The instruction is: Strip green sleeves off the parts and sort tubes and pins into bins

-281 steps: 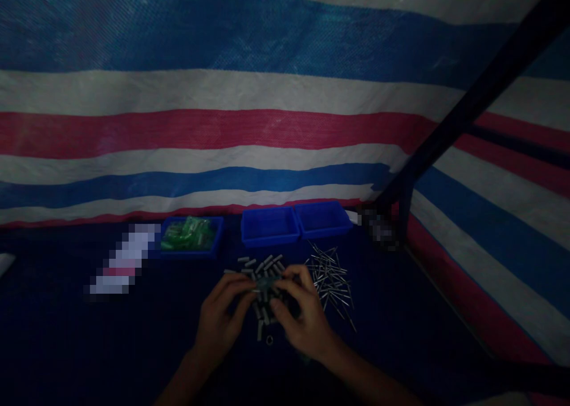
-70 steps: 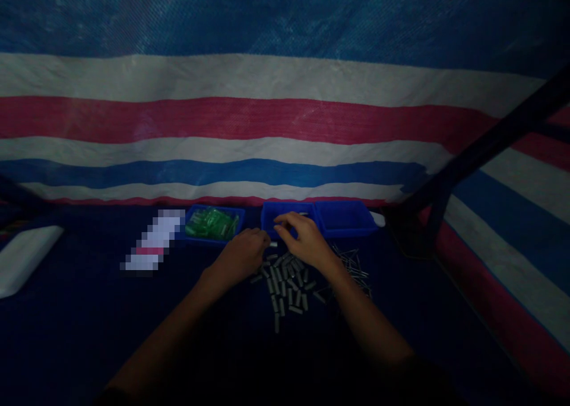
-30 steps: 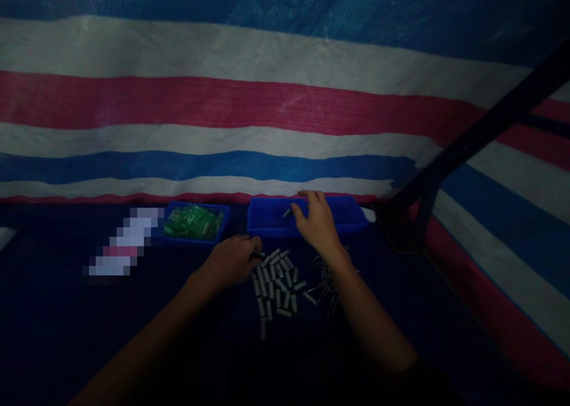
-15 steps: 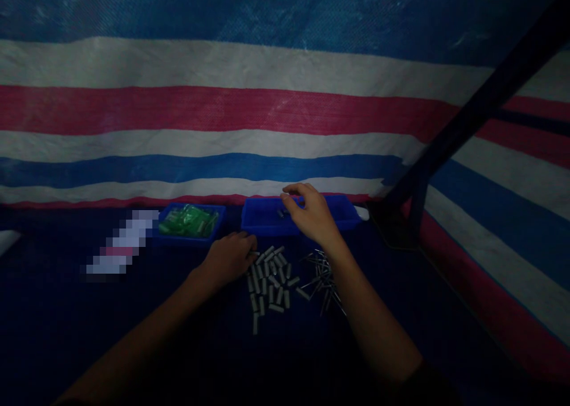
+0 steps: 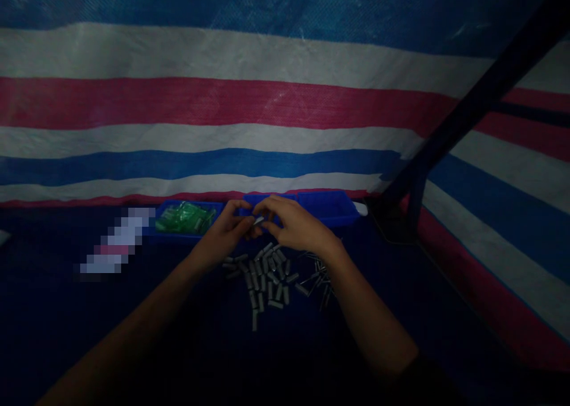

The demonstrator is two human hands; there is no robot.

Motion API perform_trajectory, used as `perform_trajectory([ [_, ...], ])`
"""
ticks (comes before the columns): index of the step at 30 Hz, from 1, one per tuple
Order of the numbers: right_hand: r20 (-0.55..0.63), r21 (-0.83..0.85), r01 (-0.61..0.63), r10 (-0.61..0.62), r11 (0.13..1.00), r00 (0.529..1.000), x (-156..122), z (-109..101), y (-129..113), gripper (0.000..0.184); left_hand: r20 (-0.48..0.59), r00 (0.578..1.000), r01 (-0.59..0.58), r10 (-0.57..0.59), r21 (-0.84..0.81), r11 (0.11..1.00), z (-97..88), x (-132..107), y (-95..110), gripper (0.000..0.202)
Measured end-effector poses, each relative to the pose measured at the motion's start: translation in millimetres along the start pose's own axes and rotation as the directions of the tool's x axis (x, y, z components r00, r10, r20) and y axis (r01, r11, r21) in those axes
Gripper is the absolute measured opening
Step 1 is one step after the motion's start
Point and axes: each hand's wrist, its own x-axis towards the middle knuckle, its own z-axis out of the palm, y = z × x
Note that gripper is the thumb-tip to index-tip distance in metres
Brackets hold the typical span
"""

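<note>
My left hand [image 5: 230,227] pinches a small pale tube-shaped piece [image 5: 258,221] between its fingertips, just in front of the blue bin [image 5: 327,209]. The fingers of my right hand [image 5: 294,223] are curled around the same piece from the other side. Whether a second part is between them is too dark to see. Below both hands lies a loose pile of short grey tubes [image 5: 269,275]. Beside it, partly behind my right forearm, thin metal pins or nails [image 5: 318,275] are scattered.
To the left stands a blue tray [image 5: 162,231] with green plastic bags [image 5: 189,217] in it. A blurred-out pale strip [image 5: 120,240] lies farther left. Striped sheeting [image 5: 200,103] hangs behind the dark table, and a dark slanted frame bar [image 5: 472,118] rises at right. A white object [image 5: 361,209] sits beside the bin.
My right hand has come from above the bin left and down to meet my left hand. My left hand has risen off the pile with a tube piece; several tubes now lie farther left.
</note>
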Motion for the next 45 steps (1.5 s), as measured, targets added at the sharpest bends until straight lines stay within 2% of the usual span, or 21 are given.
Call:
perform_trajectory([
  [6,-0.1,-0.01,0.013,-0.014,1.0,0.995,4.3,5.1,-4.2,0.021,-0.131,0.99,-0.063,0.054,-0.068,0.996,0.9,-2.4,12.5,0.014],
  [9,-0.156,-0.005,-0.038,0.037,0.999,0.987,6.0,6.7,-2.9,0.016,-0.131,0.984,-0.127,0.12,-0.051,0.991,1.8,-0.3,12.4,0.019],
  [13,-0.148,-0.03,-0.055,0.05,0.998,0.988,6.3,10.3,-1.4,0.017,-0.186,0.97,-0.148,0.159,0.072,0.986,1.9,2.2,7.9,0.023],
  [15,-0.157,-0.019,-0.055,0.052,0.998,0.986,6.6,15.7,-1.3,0.013,-0.238,0.959,-0.114,0.155,0.178,0.977,0.7,2.5,6.1,0.021],
  [18,-0.198,0.015,-0.042,0.045,0.999,0.979,8.0,24.8,-0.9,0.016,-0.277,0.95,-0.04,0.145,0.35,0.936,-1.7,2.1,6.8,0.025],
  [20,-0.214,0.018,-0.037,0.04,0.999,0.976,9.0,26.9,1.6,0.013,-0.252,0.961,0.003,0.119,0.435,0.9,-2.6,1.5,8.4,0.035],
  [23,-0.226,-0.067,-0.106,0.089,0.992,0.97,7.7,20.7,12.2,0.01,-0.108,0.994,0.043,0.017,0.528,0.848,-1.1,-0.4,7.5,0.045],
  [26,-0.195,-0.257,-0.255,0.208,0.932,0.958,2.5,11.3,29.3,0.011,0.053,0.997,0.004,-0.054,0.676,0.737,4.8,-3.6,-2.1,0.033],
  [28,-0.169,-0.339,-0.319,0.276,0.885,0.946,-0.9,9.4,39.4,0.011,0.109,0.992,-0.045,-0.061,0.767,0.64,9.8,-5.6,-11.6,0.025],
  [30,-0.202,-0.352,-0.364,0.31,0.862,0.929,-2.3,12.6,46.1,0.013,0.131,0.988,-0.063,-0.079,0.818,0.571,13.8,-6.6,-20.1,0.023],
  [35,-0.421,-0.35,-0.463,0.305,0.814,0.854,0.4,23.0,51.6,0.026,0.115,0.99,-0.06,-0.082,0.87,0.49,12.5,-5.7,-24.6,0.021],
  [40,-0.555,-0.255,-0.536,0.332,0.805,0.763,-0.9,8.4,51.7,0.031,0.172,0.971,-0.077,-0.166,0.882,0.466,5.2,-8.1,-20.6,0.021],
  [43,-0.584,-0.193,-0.511,0.32,0.838,0.746,-1.0,2.6,49.6,0.027,0.171,0.958,-0.055,-0.229,0.896,0.44,4.0,-10.2,-20.3,0.018],
  [45,-0.585,-0.166,-0.47,0.297,0.867,0.754,0.6,4.7,47.6,0.024,0.175,0.955,-0.056,-0.24,0.9,0.432,4.7,-11.0,-19.3,0.014],
])
